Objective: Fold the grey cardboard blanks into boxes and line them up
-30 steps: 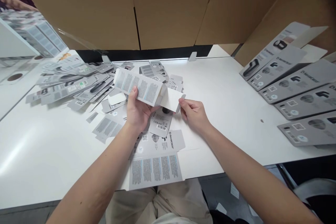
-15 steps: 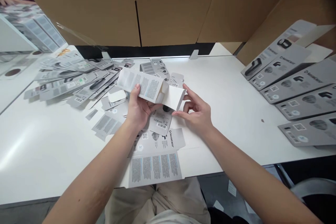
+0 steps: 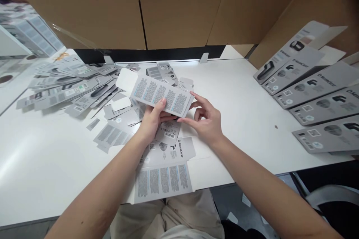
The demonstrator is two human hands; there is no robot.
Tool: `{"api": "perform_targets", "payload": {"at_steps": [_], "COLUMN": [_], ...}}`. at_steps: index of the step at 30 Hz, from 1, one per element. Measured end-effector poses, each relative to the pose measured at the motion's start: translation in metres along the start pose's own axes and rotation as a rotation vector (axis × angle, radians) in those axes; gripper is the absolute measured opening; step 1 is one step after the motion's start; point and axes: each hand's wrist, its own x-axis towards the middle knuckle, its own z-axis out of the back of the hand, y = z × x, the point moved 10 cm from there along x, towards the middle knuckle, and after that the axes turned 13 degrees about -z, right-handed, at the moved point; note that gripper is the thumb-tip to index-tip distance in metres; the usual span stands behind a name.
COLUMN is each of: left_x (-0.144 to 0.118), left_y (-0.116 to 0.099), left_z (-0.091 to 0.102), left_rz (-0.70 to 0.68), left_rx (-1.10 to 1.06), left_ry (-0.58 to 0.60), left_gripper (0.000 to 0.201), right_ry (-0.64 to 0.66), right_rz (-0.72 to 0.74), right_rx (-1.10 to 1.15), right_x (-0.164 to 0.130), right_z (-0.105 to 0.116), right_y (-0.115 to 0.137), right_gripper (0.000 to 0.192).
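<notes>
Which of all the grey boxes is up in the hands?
The folded box with small print, held above the table by both hands; all others lie flat or lean at the right.

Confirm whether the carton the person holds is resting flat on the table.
No, the carton is raised above the white table, gripped by the left hand and right hand.

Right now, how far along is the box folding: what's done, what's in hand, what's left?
Done: a row of assembled boxes leans at the table's right side. In hand: the left hand holds one grey carton from below while the right hand works its right end; the far-end flap stands open. Left: a flat blank lies at the near edge and a loose pile of blanks at left.
</notes>
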Motion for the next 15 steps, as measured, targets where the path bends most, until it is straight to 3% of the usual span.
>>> {"api": "perform_targets", "payload": {"at_steps": [4, 12, 15], "left_x": [0.0002, 0.0006, 0.0004], "left_y": [0.0025, 0.0085, 0.0082], "left_z": [0.0012, 0.0047, 0.0063], "left_rz": [0.012, 0.013, 0.009], "left_rx": [0.026, 0.109, 0.129], "left_ry": [0.006, 0.013, 0.005], "left_gripper": [0.091, 0.101, 0.099], "right_ry": [-0.001, -0.05, -0.044], "right_rz": [0.036, 0.315, 0.337], "right_rx": [-0.018, -0.056, -0.06], "right_x": [-0.0012, -0.0047, -0.0041], "right_z": [0.0003, 0.0017, 0.0006], "right_y": [0.0019, 0.0061, 0.004], "right_gripper": [0.095, 0.095, 0.096]}}
